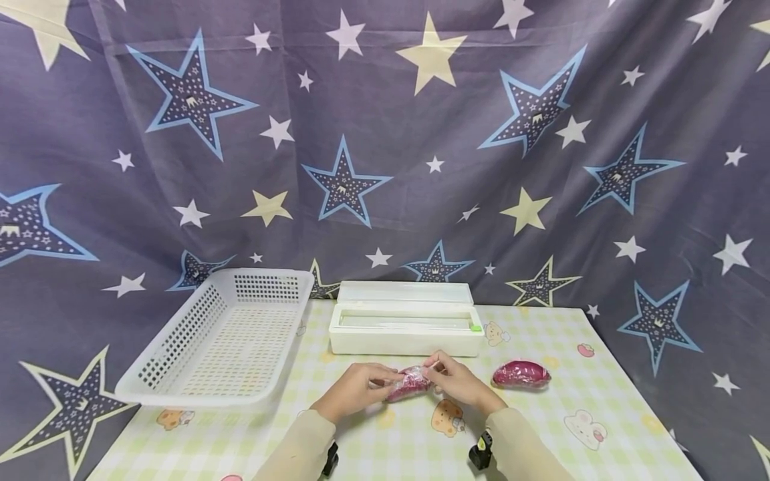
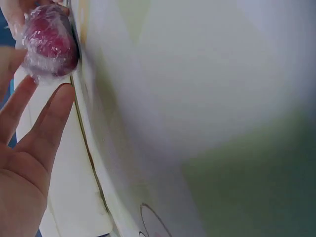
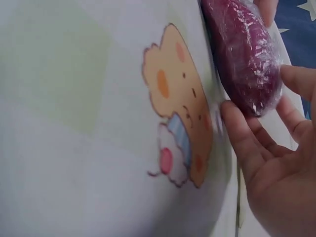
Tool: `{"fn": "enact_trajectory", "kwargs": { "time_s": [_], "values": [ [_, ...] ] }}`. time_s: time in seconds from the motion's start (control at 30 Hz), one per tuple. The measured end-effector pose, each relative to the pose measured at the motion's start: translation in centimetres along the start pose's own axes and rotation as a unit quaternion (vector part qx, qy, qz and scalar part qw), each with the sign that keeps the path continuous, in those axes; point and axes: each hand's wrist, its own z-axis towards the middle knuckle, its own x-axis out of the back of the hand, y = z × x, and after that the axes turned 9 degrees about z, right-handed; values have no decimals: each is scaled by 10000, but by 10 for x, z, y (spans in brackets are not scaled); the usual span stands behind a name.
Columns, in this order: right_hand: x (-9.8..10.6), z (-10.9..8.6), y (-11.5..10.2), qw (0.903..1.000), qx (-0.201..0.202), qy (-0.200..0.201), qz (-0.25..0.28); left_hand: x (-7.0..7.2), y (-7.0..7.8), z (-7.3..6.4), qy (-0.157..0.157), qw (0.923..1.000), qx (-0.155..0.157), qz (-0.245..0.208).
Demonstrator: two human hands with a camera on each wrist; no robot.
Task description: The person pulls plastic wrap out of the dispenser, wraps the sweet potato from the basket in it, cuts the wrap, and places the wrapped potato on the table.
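We count two purple sweet potatoes, one white basket [image 1: 222, 341], one white box [image 1: 406, 327] and two hands. Our left hand [image 1: 355, 387] and right hand [image 1: 460, 382] pinch the wrapped sweet potato [image 1: 410, 383] between them, one hand at each end, fingers curled on its shiny plastic wrap. It lies low on the checked tablecloth [image 1: 541, 427], right between our fingertips. The other sweet potato [image 1: 521, 375] lies near our right hand, not touching it. The box sits just behind our hands, and the basket is off past our left hand.
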Motion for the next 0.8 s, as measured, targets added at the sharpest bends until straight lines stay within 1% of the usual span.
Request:
{"fn": "enact_trajectory", "kwargs": {
  "time_s": [0.17,0.3,0.43,0.53,0.6,0.7,0.8],
  "values": [
    [-1,-1,-1,9999,38,-96,57,-1,-2,1,-277,9994,185,-76],
    [-1,-1,0,9996,273,-80,-51,0,-4,1,-337,9993,123,-36],
    [2,0,-3,9975,653,-117,-264,1,-3,2,-375,9993,75,18],
    [4,-1,-6,9937,957,-371,-459,2,-1,3,-408,9991,148,-6],
    [3,-1,-7,9916,1026,-586,-527,2,-2,3,-431,9989,196,11],
    [3,-3,-7,9900,955,-903,-506,1,-2,2,-535,9981,309,4],
    [3,-3,-6,9895,887,-1033,-483,1,-1,2,-606,9975,348,109]
  ]
}}
